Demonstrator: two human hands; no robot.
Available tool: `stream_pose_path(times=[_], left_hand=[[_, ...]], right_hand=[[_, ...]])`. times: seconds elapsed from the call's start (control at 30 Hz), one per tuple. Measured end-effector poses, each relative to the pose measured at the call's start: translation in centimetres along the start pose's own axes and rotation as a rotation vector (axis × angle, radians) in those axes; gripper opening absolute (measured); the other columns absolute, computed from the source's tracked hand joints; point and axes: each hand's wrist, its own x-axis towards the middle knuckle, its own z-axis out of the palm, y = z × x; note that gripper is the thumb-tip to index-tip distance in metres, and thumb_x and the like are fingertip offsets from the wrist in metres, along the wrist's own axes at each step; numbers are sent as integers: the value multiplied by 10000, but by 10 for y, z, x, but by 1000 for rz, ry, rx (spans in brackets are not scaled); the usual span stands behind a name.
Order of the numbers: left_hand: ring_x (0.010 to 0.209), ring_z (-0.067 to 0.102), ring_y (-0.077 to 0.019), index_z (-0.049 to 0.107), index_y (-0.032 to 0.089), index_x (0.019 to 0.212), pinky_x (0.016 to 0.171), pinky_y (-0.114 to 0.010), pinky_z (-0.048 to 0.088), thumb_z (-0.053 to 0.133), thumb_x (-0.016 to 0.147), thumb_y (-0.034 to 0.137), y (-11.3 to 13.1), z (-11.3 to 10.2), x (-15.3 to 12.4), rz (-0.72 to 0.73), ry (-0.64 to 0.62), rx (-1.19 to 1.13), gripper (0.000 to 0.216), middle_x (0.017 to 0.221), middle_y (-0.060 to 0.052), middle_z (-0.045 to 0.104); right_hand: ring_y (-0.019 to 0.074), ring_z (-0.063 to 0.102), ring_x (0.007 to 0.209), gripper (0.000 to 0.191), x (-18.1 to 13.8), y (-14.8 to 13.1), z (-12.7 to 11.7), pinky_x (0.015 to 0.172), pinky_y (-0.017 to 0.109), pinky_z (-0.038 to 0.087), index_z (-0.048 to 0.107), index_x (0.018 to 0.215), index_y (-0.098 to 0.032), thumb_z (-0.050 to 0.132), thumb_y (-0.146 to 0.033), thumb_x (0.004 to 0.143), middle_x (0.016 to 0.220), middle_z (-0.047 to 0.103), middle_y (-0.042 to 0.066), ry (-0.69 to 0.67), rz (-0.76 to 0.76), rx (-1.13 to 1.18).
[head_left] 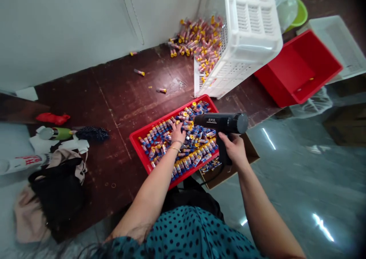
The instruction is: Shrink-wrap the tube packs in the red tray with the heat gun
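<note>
My right hand (235, 149) is wrapped round the handle of a black hair dryer (219, 122), its nozzle pointing left over a red tray (139, 147). Small tubes with blue labels and yellow caps (185, 163) fill the tray, some in rows along its long sides and others loose in the middle. My left hand (177, 134) rests on the tubes just left of the nozzle, fingers apart and touching them. Whether a tube sits under those fingertips is hidden.
A white crate (246, 45) lies tipped on its side, with pink yellow-capped tubes (197, 38) spilling out. Beyond stands a red bin (297, 68). Below the tray is a cardboard box (248, 146) with more tubes. Bags and a bottle (24, 163) lie at left.
</note>
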Motion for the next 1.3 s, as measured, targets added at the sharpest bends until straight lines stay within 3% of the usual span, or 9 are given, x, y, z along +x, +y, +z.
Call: stream_pose_path(times=[0.2, 0.43, 0.6, 0.8, 0.9, 0.97, 1.13, 1.2, 1.3], left_hand=[[1270, 517, -264, 734, 190, 1061, 1108, -397, 419, 535, 839, 188, -41, -40, -54, 107, 100, 110, 299, 1365, -117, 503], [1163, 569, -323, 732, 198, 960, 953, -513, 501, 501, 853, 199, -119, -111, -149, 94, 114, 413, 254, 1220, -134, 608], [1166, 571, -277, 722, 196, 966, 986, -469, 492, 507, 857, 152, -90, -65, -160, 418, -3, 372, 245, 1214, -127, 626], [1354, 447, -270, 650, 220, 1241, 1144, -515, 331, 529, 887, 199, -41, -9, -92, 883, -356, 570, 375, 1425, -103, 541], [1385, 422, -276, 676, 278, 1213, 1184, -559, 224, 553, 869, 188, -46, -30, -52, 1029, -474, 682, 376, 1477, -79, 496], [1436, 347, -291, 714, 253, 1143, 1190, -565, 193, 539, 862, 153, -58, -56, -30, 1010, -397, 725, 347, 1469, -101, 500], [1470, 266, -323, 665, 263, 1235, 1178, -584, 201, 544, 889, 245, -74, -96, -27, 963, -250, 692, 368, 1487, -115, 470], [1481, 241, -309, 618, 282, 1299, 1191, -579, 178, 539, 897, 273, -59, -74, -49, 1007, -284, 660, 410, 1494, -96, 468], [1485, 240, -274, 566, 284, 1361, 1216, -544, 144, 496, 918, 267, -17, 0, -88, 1149, -477, 639, 449, 1504, -73, 465]], right_hand=[[237, 658, 694, 497, -24, 4, 0, 601, 309, 507, 715, 921, -118, 710, -588, 760, 828, 733, 107, -185, 159, 41], [242, 656, 796, 401, -32, 6, 36, 692, 303, 503, 733, 945, -116, 649, -495, 844, 899, 739, 88, -256, -77, -81], [229, 654, 769, 410, -25, -1, 32, 686, 288, 494, 731, 932, -107, 645, -498, 842, 876, 738, 85, -289, -79, -74], [251, 668, 781, 464, -8, 10, -5, 676, 306, 499, 730, 910, -98, 661, -545, 805, 886, 743, 116, -79, -58, -92], [270, 677, 804, 497, -3, 27, -45, 699, 331, 513, 726, 912, -99, 676, -572, 770, 901, 745, 135, 110, -13, -136], [271, 681, 757, 495, -10, 38, -74, 661, 334, 519, 717, 878, -110, 683, -588, 753, 841, 743, 134, 165, 44, -153], [251, 673, 589, 470, -54, 61, -117, 510, 313, 512, 669, 816, -145, 693, -608, 741, 693, 716, 108, 10, 319, 39], [253, 687, 617, 465, -69, 70, -124, 513, 306, 517, 674, 851, -145, 683, -601, 758, 726, 725, 111, -12, 342, 46], [253, 697, 653, 461, -75, 83, -133, 546, 309, 534, 684, 906, -139, 670, -582, 779, 778, 735, 120, 136, 309, -5]])
